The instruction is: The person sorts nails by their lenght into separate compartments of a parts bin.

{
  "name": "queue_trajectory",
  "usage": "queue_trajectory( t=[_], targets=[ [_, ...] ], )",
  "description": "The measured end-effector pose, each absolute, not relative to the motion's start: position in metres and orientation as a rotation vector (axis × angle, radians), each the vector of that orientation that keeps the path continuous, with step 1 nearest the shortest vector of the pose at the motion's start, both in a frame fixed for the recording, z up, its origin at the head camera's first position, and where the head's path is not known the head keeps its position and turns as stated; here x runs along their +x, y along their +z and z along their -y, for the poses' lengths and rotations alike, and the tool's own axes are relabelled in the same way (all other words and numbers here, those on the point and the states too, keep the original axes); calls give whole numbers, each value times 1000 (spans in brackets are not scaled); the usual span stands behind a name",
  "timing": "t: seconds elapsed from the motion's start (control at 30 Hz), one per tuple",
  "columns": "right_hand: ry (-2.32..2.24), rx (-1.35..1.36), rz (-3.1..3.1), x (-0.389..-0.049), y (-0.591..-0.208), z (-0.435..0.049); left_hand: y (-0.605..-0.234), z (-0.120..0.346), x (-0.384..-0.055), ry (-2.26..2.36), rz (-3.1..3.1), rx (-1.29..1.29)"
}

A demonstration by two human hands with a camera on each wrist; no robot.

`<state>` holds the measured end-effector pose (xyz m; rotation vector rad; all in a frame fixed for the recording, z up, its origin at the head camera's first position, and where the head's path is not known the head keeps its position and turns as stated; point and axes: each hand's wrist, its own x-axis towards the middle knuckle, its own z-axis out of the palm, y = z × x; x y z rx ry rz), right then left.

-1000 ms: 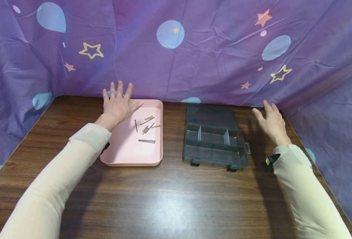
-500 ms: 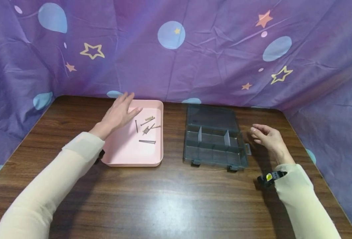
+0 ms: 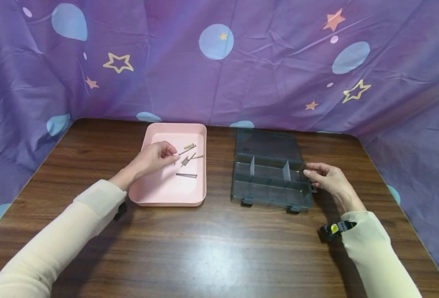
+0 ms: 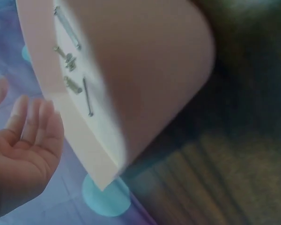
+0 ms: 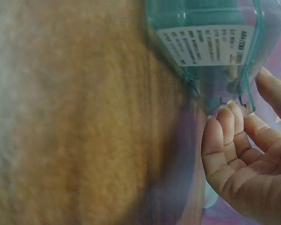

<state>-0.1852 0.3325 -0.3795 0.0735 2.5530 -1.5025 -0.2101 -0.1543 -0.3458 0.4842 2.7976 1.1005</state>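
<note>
A pink tray (image 3: 156, 198) holds several nails and screws, among them a pair of long nails (image 3: 186, 175) and a brass-coloured piece (image 4: 73, 85). My left hand (image 3: 153, 159) hovers over the tray's left half, fingers bent and thumb apart from them, close to one nail (image 4: 88, 96) that it mostly covers in the head view. To the right, a dark translucent compartment box (image 3: 271, 194) lies with its lid (image 3: 267, 145) folded back. My right hand (image 3: 331, 180) holds the box's right end, thumb at the upper edge and fingers curled against the side.
Two upright dividers (image 3: 286, 170) part the box's back row. Latches (image 3: 247, 201) stick out along its front. The wooden table (image 3: 167, 248) meets a purple patterned cloth (image 3: 174, 70) at the back and sides. A label (image 5: 208, 46) is on the box.
My left hand has come down from above the tray's far end towards the nails, its spread fingers now bent. My right hand has moved left from beside the box onto its right end.
</note>
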Motion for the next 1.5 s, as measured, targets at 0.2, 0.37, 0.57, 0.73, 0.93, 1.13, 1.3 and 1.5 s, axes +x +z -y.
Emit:
queue_trajectory(
  t=[0.2,0.37,0.57,0.73,0.93,1.13,1.3,1.5],
  targets=[
    [-1518,91,-2530,-185,-383,-330,-356,158,-204,1076,-2741,477],
    [-1507,127,-2526,-185,-385,-330,-365,158,-202,1019,-2707,500],
    [-1530,148,-2495,-186,-388,-329,-374,157,-201,1026,-2685,492],
    [-1544,147,-2491,-186,-389,-329,-378,154,-201,1020,-2715,469],
    [-1579,132,-2491,-187,-392,-330,-380,148,-199,1008,-2765,413],
    [-1587,126,-2482,-187,-393,-331,-383,147,-199,1011,-2803,414],
    [-1591,135,-2483,-186,-393,-331,-384,147,-199,1031,-2806,420],
    [-1619,122,-2468,-186,-393,-331,-386,147,-200,997,-2847,454]
  ],
)
